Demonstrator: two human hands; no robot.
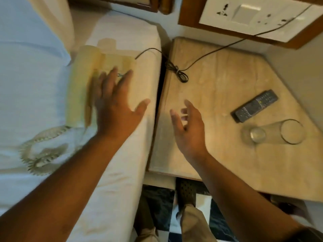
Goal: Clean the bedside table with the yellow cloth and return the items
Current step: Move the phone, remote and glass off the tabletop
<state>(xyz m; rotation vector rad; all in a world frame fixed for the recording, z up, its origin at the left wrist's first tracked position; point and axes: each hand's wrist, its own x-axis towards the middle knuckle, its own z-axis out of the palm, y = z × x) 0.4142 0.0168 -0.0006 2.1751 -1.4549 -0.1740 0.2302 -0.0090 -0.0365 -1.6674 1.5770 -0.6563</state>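
Note:
The bedside table (pixel 225 67) has a pale marble-look top. On its right part lie a dark remote (pixel 255 105) and a clear glass (pixel 279 131). A cream telephone (pixel 80 84) sits on the bed to the left, and its coiled cord (pixel 42 151) trails toward me. My left hand (pixel 115 105) hovers over the telephone with fingers spread, holding nothing; it is blurred. Above the table's left part, my right hand (pixel 188 130) is held with relaxed fingers and is empty. No yellow cloth is in view.
A black cable (pixel 176 70) runs from the wall socket panel (pixel 248 14) across the table's back to the telephone. The white bed (pixel 136 154) presses against the table's left edge. A pillow (pixel 26 41) lies at the far left. My foot (pixel 187 193) stands on checkered floor below.

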